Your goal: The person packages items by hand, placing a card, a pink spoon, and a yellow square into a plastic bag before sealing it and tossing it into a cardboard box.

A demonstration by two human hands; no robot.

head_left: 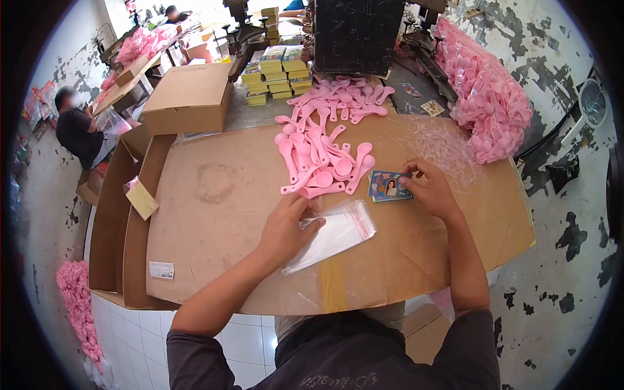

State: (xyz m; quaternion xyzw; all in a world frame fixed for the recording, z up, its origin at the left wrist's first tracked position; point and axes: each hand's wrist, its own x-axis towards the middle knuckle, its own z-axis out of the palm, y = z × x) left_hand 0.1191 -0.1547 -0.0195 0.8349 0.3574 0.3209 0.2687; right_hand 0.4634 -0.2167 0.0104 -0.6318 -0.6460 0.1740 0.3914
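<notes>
My left hand (289,227) is at the stack of clear plastic bags (335,235), its fingers bent close together over the upper left end, near the pink spoons (325,156). Whether it pinches a bag or a spoon is too small to tell. My right hand (428,188) has thumb and fingertips closed on the right edge of the blue picture cards (388,186), which lie on the cardboard just right of the spoons. A reddish strip crosses the right end of the bags.
Cardboard (214,227) covers the table. An open carton (133,260) and a closed box (188,91) stand left. Card stacks (276,71) and a black machine (356,36) are behind. Bagged pink spoons (484,97) lie right. Another person (81,133) sits far left.
</notes>
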